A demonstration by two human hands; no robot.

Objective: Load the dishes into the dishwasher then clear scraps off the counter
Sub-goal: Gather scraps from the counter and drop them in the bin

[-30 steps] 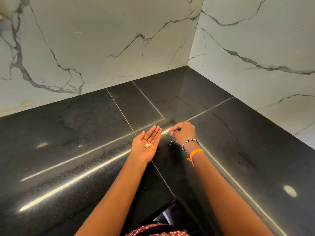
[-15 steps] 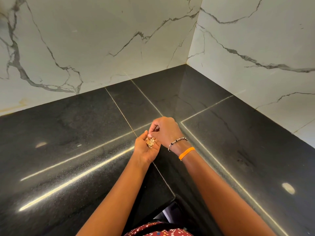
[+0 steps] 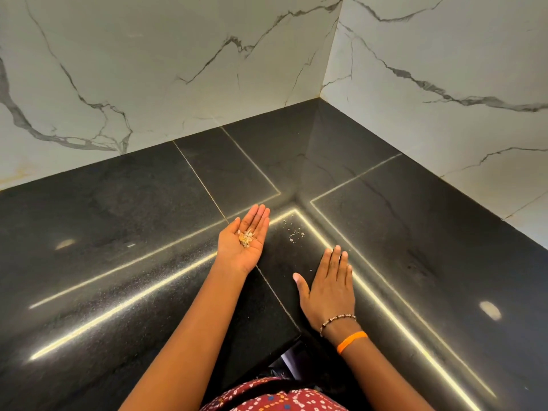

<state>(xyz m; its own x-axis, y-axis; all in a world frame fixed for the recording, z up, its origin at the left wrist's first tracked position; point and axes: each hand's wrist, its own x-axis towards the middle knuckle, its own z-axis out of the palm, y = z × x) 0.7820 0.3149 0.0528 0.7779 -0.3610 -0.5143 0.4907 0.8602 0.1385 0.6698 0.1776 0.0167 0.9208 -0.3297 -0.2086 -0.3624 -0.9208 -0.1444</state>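
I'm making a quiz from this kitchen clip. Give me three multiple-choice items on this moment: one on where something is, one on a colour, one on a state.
1. Where do the loose crumbs lie?
A. on the counter, beyond the right hand
B. on the wall
C. on the right wrist

2. What colour is the band nearest the right elbow?
A. green
B. orange
C. white

3. How is the left hand?
A. a fist
B. palm down on the counter
C. palm up, open, with scraps in it

Answers: 1 A, pale specks lie past the fingertips; 2 B, it is bright orange below the beaded bracelet; 3 C, straight fingers, small heap on the palm.
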